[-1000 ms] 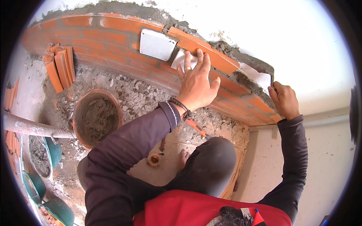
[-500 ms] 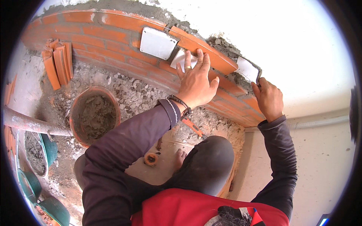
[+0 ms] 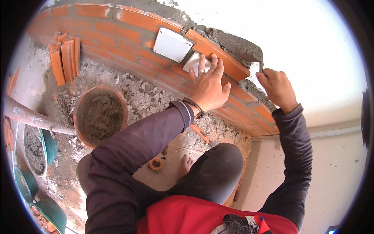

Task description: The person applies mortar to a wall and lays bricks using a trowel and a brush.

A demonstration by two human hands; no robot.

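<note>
My left hand (image 3: 211,89) rests with spread fingers against the lower edge of an orange brick strip (image 3: 222,56) and a small white box (image 3: 193,62) set in the wall. In my closed right hand (image 3: 281,89) is a trowel (image 3: 260,58), its handle hidden by the fist. Grey mortar (image 3: 239,45) lies along the trowel, behind the brick strip's upper edge at its right part. Left of the strip, a white square cover plate (image 3: 173,45) sits in the brick facing (image 3: 111,29). A string line runs along the top course.
A bucket of mortar (image 3: 101,115) stands at left on rubble-strewn ground, near a stack of loose brick strips (image 3: 65,58). Green buckets (image 3: 50,214) are at lower left. An orange-handled tool (image 3: 200,133) and a tape roll (image 3: 156,164) lie near my knee.
The trowel has moved up and left behind the brick strip and now shows more of its mortar-covered face. My left hand stays on the strip. The whole view has shifted slightly.
</note>
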